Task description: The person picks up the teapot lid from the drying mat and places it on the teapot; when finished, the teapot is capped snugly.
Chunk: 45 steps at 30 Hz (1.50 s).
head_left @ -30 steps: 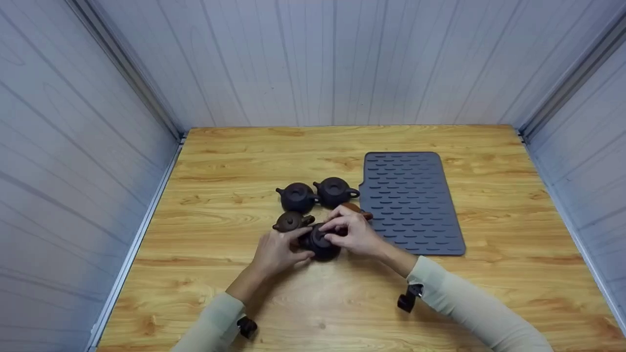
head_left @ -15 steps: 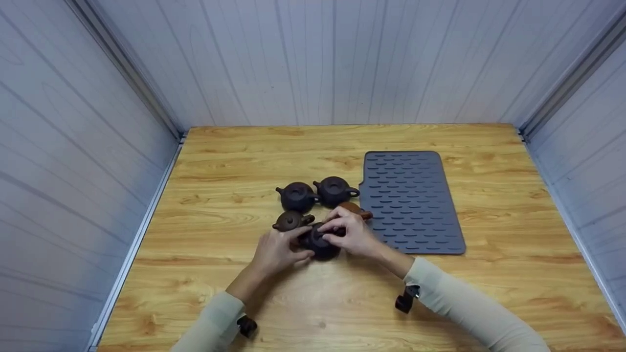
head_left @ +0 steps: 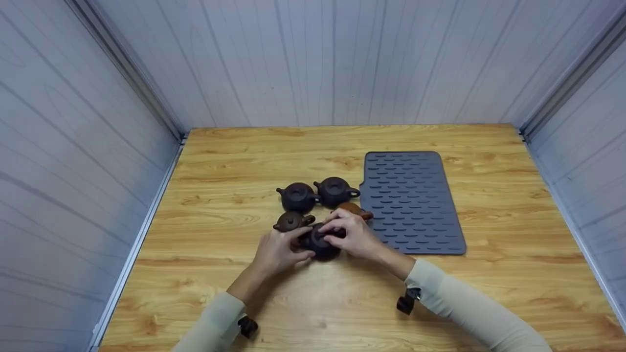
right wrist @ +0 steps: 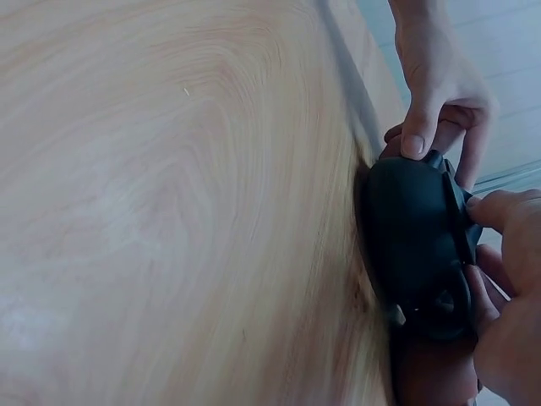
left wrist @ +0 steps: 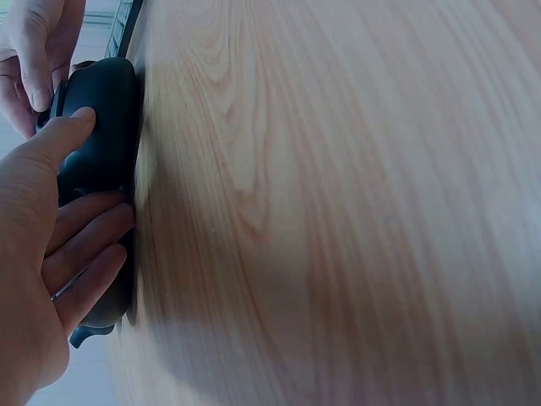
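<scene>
A black teapot (head_left: pixel 324 251) stands on the table between both hands. My left hand (head_left: pixel 278 248) steadies it from the spout side, its thumb pressed on the rounded body in the left wrist view. My right hand (head_left: pixel 358 236) pinches the top of the lid (right wrist: pixel 458 222), which sits at the teapot's opening. The handle (right wrist: pixel 448 309) points toward the right hand's side. Close behind the left hand is a small brown teapot (head_left: pixel 290 221). An orange-brown teapot (head_left: pixel 350 208) is partly hidden behind the right hand.
Two more dark teapots, one on the left (head_left: pixel 296 196) and one on the right (head_left: pixel 333 191), stand side by side farther back. A grey ridged mat (head_left: pixel 411 200) lies to the right, close to the teapots. Pale panel walls (head_left: pixel 313 63) enclose the wooden table.
Both hands stay almost in place on the teapot and its lid. The right wrist has shifted very slightly to the left; the other teapots have not moved.
</scene>
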Motion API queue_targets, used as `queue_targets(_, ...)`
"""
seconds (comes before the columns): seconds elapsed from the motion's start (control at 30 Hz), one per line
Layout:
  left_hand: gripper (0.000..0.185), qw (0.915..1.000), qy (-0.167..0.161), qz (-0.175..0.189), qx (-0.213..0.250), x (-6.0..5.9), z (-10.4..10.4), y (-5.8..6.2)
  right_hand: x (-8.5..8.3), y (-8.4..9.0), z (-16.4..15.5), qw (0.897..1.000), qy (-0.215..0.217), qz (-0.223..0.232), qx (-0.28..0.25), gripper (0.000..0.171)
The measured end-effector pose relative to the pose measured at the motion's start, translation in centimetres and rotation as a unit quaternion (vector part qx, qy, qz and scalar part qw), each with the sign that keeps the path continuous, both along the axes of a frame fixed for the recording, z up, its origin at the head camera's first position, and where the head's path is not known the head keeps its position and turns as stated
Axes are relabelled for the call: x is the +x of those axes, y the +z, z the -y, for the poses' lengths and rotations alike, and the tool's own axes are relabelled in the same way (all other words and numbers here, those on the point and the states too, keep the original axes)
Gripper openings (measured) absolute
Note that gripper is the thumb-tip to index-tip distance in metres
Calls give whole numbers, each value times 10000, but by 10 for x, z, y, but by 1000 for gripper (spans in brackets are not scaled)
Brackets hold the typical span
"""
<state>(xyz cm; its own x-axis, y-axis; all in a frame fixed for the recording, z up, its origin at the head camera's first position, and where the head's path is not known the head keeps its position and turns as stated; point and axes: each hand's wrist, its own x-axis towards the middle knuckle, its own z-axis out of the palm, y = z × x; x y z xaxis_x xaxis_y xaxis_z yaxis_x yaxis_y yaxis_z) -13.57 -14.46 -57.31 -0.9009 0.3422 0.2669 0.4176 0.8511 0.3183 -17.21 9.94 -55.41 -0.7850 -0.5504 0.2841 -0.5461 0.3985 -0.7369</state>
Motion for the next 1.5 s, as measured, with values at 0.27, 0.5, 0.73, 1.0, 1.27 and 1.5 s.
queue_targets(0.27,57,10000,0,17,-7,1,0,2,0,-1,-1,9999,-5,133,21,17)
queue_targets(0.5,56,9987,-20,494,-94,-1,2,9,-1,0,-4,9991,-23,366,-195,18)
queue_targets(0.73,54,9838,-535,1687,299,-9,13,25,-8,2,-13,9925,194,856,-855,29)
queue_targets(1.0,47,9603,-906,2475,911,-20,27,42,-11,14,-31,9831,363,1437,-1071,36)
queue_targets(1.27,47,9540,-925,2490,1392,-27,36,51,-20,25,-60,9861,448,1259,-990,45)
queue_targets(1.5,52,9418,-881,2686,1821,-35,54,60,-29,29,-94,9891,681,1108,-686,53)
